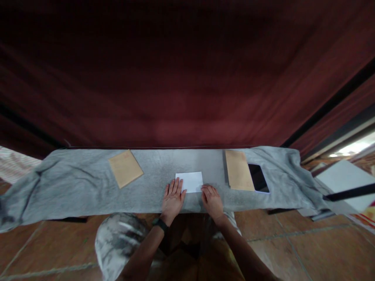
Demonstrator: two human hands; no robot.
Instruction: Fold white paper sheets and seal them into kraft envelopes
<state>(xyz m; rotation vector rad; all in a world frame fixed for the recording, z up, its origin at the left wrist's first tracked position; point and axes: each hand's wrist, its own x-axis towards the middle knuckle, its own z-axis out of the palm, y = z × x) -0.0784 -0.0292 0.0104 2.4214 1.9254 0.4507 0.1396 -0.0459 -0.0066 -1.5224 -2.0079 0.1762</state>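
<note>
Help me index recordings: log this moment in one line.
left hand: on white paper, left edge | right hand: at its right edge | on grey cloth: left brown paper, right brown paper, phone

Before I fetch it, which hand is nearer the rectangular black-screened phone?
Right. The right hand is left of the phone; the left hand is farther left, partly on the white rectangular paper.

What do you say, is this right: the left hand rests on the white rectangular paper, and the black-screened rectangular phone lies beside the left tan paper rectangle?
Not quite: the black-screened rectangular phone lies beside the right tan paper rectangle, not the left one, as the head view shows.
</note>
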